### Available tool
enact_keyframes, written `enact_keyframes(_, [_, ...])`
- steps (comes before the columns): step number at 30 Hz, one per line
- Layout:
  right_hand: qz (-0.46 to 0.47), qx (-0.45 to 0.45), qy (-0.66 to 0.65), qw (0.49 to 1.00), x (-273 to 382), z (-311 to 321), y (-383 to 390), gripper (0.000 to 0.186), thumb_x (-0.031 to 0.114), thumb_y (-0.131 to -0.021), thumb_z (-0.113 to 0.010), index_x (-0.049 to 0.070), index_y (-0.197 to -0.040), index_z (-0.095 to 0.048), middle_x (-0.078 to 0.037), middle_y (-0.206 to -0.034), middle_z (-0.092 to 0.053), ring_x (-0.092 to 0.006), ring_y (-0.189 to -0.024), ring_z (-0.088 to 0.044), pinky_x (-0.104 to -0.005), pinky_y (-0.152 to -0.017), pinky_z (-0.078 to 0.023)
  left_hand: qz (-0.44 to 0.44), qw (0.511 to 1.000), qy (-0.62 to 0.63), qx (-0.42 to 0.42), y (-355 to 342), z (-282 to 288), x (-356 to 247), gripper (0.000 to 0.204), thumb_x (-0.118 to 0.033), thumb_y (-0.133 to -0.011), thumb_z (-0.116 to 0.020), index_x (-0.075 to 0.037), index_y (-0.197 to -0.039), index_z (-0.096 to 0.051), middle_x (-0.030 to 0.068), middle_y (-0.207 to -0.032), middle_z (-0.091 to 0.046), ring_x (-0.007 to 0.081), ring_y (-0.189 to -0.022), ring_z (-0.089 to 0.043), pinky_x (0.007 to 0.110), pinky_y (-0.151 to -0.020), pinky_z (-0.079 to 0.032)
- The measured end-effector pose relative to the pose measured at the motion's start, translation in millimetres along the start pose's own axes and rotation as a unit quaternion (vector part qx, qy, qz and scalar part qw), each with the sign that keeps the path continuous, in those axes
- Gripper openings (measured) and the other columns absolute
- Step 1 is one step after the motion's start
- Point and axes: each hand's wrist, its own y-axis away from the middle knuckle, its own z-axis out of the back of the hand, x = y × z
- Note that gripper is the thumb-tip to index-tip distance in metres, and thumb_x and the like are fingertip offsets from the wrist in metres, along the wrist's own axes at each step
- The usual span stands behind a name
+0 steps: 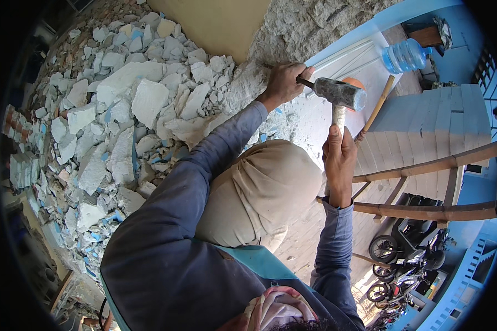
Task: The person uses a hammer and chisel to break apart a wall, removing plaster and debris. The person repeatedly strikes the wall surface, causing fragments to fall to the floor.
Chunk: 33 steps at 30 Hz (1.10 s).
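The left grip (284, 84) is curled tight round one chisel (305, 83) beside the rough wall (309, 25) on the far side, and the right grip (339, 157) is closed about the pale handle of one hammer (341, 94), its head right by the chisel's end, touching or not I cannot tell. Leftward spreads rubble (127, 105), too many pieces to count; rightward are one blue bottle (400, 56), far, one pole (379, 105), two wooden rails (419, 212) and, nearer, several motorbikes (406, 243), too crowded to count.

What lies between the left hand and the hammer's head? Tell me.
In the head view, one end of a dark bar, gripped by the left hand, reaches toward the hammer's head.
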Motion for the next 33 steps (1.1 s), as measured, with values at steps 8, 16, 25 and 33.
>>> enact_keyframes(8, [0.320, -0.200, -0.191, 0.906, 34, 0, -14, 0.065, 0.069, -0.107, -0.039, 0.007, -0.093, -0.048, 0.000, -0.059, -0.038, -0.0070, -0.046, -0.037, -0.0249, -0.039, -0.028, 0.054, 0.998, 0.016, 0.000, -8, 4, 5, 0.049, -0.038, -0.108, -0.060, -0.002, -0.076, -0.057, 0.0198, -0.067, -0.057, 0.0398, -0.061, -0.058, 0.048, -0.059, -0.045])
enact_keyframes(16, [0.047, -0.040, -0.030, 0.998, 14, 12, 3, 0.053, 0.055, -0.110, -0.049, 0.008, -0.085, -0.052, 0.004, -0.060, -0.045, -0.0046, -0.051, -0.039, -0.0244, -0.045, -0.032, 0.017, 1.000, -0.015, -0.001, -5, -3, 4, 0.044, -0.036, -0.106, -0.062, -0.005, -0.075, -0.059, 0.0174, -0.066, -0.061, 0.0387, -0.061, -0.063, 0.049, -0.057, -0.047])
enact_keyframes(25, [0.053, -0.024, 0.151, 0.987, -22, -25, -25, 0.057, 0.053, -0.110, -0.052, 0.002, -0.084, -0.050, -0.003, -0.061, -0.049, -0.0136, -0.048, -0.040, -0.0325, -0.046, -0.035, -0.008, 0.998, 0.055, -0.019, 0, -6, 17, 0.044, -0.036, -0.105, -0.064, -0.003, -0.077, -0.059, 0.0178, -0.066, -0.055, 0.0384, -0.061, -0.057, 0.046, -0.059, -0.045])
enact_keyframes(33, [-0.128, 0.059, -0.120, 0.983, -73, -44, 53, 0.041, 0.042, -0.112, -0.055, 0.007, -0.091, -0.058, 0.005, -0.072, -0.053, -0.0035, -0.065, -0.044, -0.0267, -0.055, -0.038, -0.030, 0.997, -0.034, 0.055, 82, 59, 27, 0.028, -0.016, -0.097, -0.073, -0.005, -0.076, -0.059, 0.0138, -0.067, -0.060, 0.0363, -0.062, -0.062, 0.046, -0.059, -0.046])
